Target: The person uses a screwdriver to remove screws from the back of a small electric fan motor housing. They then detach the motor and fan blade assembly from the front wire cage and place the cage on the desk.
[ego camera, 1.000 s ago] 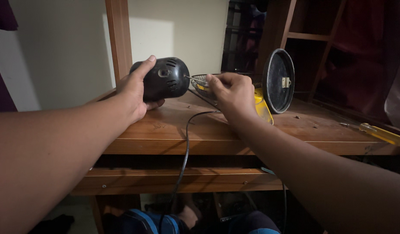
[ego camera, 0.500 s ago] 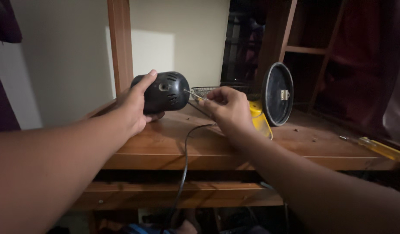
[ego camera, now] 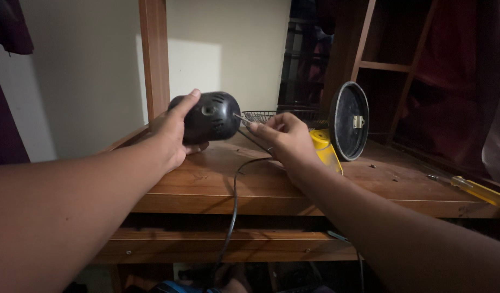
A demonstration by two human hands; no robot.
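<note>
Rounded, vented black motor housing (ego camera: 213,116), seemingly plastic

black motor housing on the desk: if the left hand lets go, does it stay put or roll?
The motor housing looks rounded, so it would likely roll; only the left hand steadies it. It probably feels heavy for its size. The trailing black cord looks floppy and may tug it toward the wooden desk edge.

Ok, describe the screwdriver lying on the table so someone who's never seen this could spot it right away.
Start at the wooden table and follow its top to the far right end, well past the round black disc standing on edge. There, near the front edge, lies the screwdriver, apart from both hands. Its clear yellow handle and thin metal shaft set it apart from the yellow plastic piece beside the disc.
</note>
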